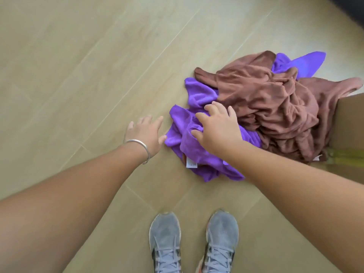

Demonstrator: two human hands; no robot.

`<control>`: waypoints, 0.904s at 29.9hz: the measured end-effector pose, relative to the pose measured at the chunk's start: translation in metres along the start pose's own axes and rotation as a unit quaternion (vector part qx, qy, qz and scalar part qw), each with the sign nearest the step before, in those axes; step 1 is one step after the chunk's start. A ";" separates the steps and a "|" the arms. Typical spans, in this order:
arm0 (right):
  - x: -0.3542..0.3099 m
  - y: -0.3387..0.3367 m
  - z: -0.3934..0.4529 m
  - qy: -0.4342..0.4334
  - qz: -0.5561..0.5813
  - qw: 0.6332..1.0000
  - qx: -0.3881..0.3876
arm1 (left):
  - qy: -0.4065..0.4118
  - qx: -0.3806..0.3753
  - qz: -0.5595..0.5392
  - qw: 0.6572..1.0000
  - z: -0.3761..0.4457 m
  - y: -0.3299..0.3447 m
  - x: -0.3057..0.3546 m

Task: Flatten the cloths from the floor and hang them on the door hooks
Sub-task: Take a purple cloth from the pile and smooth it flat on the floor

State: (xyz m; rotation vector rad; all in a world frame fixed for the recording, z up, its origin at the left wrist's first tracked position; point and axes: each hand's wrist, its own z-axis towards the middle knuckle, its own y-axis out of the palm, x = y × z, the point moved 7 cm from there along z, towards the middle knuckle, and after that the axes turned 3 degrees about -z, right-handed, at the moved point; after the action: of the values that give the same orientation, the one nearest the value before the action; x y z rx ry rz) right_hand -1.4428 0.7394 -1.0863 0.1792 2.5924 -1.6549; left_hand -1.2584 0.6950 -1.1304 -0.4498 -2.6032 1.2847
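A crumpled purple cloth lies on the wooden floor with a white label near its lower edge. A rumpled brown cloth is heaped over its far side, and more purple fabric shows behind the heap. My right hand is spread over the purple cloth with relaxed fingers and holds nothing. My left hand, with a silver bracelet on the wrist, hovers open beside the cloth's left edge, its thumb close to the fabric.
A cardboard box with yellow tape stands at the right edge against the brown cloth. My two grey shoes are at the bottom centre. Light wooden floor stretches to the left and far side.
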 end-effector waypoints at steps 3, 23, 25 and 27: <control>-0.010 0.018 0.058 -0.040 -0.042 0.998 0.034 | -0.011 0.018 -0.121 0.992 0.043 0.023 -0.012; -0.078 -0.186 0.010 -0.191 0.040 0.975 0.110 | 0.113 0.155 -0.359 0.913 -0.053 -0.131 -0.004; -0.092 -0.239 -0.013 -0.194 0.049 0.972 0.124 | 0.098 0.166 -0.366 0.911 -0.086 -0.173 -0.014; -0.109 -0.290 -0.033 -0.200 0.057 0.970 0.128 | 0.087 0.182 -0.372 0.906 -0.118 -0.217 -0.026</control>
State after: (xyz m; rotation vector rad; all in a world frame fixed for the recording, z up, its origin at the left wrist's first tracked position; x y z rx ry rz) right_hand -1.3723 0.6417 -0.7992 0.0025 2.0385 -1.7636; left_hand -1.2359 0.6478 -0.8878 0.4411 -1.9803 1.2982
